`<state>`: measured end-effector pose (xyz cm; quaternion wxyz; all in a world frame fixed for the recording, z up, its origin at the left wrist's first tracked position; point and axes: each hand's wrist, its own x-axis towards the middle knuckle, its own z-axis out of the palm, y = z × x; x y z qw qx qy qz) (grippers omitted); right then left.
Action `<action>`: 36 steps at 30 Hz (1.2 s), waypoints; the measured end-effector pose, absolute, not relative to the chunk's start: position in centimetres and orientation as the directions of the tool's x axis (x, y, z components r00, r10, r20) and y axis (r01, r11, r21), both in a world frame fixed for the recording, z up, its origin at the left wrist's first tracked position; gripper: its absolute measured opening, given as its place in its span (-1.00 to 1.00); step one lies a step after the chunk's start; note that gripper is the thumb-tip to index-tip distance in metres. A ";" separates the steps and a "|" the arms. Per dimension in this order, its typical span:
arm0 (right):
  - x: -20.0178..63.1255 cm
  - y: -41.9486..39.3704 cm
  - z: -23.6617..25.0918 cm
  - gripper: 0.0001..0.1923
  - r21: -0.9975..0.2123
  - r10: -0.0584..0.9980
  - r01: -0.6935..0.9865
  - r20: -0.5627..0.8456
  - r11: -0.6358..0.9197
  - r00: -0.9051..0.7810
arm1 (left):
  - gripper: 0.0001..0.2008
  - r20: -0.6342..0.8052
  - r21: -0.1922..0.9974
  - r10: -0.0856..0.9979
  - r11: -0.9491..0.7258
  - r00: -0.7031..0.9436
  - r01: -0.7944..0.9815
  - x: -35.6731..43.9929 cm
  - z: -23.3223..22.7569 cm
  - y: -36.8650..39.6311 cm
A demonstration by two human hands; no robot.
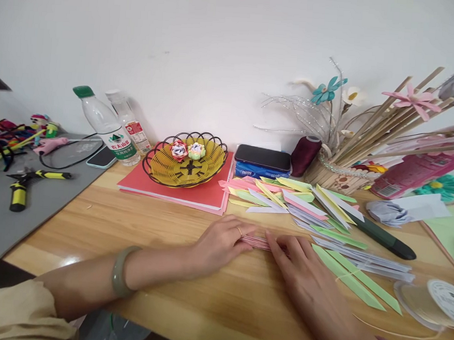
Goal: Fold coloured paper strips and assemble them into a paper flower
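Observation:
A thin stack of pinkish folded paper strips [258, 242] lies low over the wooden table, stretched between both hands. My left hand [222, 242], with a ring and a bangle, pinches its left end between thumb and fingers. At the right end, my right hand [302, 263] has its index finger along the strips and the other fingers curled; its thumb is hidden. Just right of that hand lie two long green paper strips [355, 277] and a bundle of pale grey folded strips [364, 255].
Behind the hands spreads a pile of coloured folded strips [283, 197], with a dark green cutter [385, 238] beside it. A yellow woven basket [164, 173] holds two paper balls on red paper [133, 179]. A thread spool [423, 303] stands right; bottles [115, 136] and pliers [19, 192] are left.

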<state>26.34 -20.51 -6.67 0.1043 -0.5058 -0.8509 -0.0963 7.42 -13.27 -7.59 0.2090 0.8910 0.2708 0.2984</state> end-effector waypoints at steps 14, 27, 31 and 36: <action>26.2 -20.4 -6.5 -0.69 0.093 0.850 0.886 0.252 0.454 -0.462 | -0.71 0.346 0.414 0.626 -0.770 0.699 0.485 7.2 -6.8 -13.8; 26.0 -20.8 -6.3 -0.64 0.249 0.783 0.858 0.353 0.450 -0.513 | -0.74 0.455 0.480 0.574 -0.802 0.681 0.355 7.2 -7.2 -13.6; 26.1 -21.1 -5.9 -0.64 0.311 0.723 0.845 0.439 0.435 -0.534 | -0.61 0.259 0.757 0.713 -0.569 0.651 0.322 7.3 -6.2 -13.7; 26.1 -21.1 -5.7 -0.65 0.369 0.669 0.812 0.462 0.452 -0.583 | -0.57 -0.100 0.961 0.776 -0.088 0.623 0.264 7.7 -5.1 -13.1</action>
